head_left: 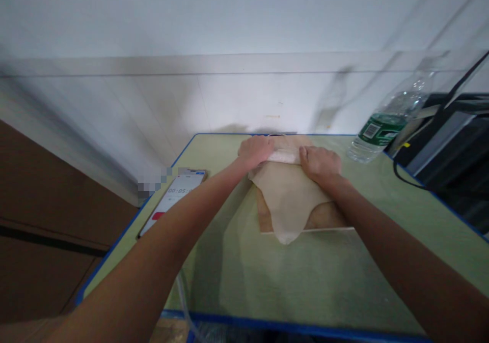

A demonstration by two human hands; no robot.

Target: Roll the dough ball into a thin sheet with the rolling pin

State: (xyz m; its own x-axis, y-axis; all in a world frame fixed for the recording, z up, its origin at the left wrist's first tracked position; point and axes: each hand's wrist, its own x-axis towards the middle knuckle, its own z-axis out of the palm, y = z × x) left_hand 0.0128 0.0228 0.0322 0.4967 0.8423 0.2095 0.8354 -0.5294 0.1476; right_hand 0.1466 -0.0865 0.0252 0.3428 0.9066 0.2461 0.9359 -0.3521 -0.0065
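A thin cream sheet of what looks like dough (290, 193) lies over a wooden board (328, 218), one rounded flap hanging past the board's front edge. Toward the back, the sheet forms a pale roll (286, 154) running from hand to hand. My left hand (256, 149) is closed round the roll's left end, knuckles up. At the right end, my right hand (320, 162) grips it with the thumb along the near side. Whether a rolling pin lies inside the roll is hidden.
On the green, blue-edged table (305, 282), a phone (173, 195) showing a timer lies left, partly behind my left forearm. A water bottle (385, 124) stands back right, near dark equipment (454, 149) with a black cable (405, 180). A white wall (244, 98) borders the back.
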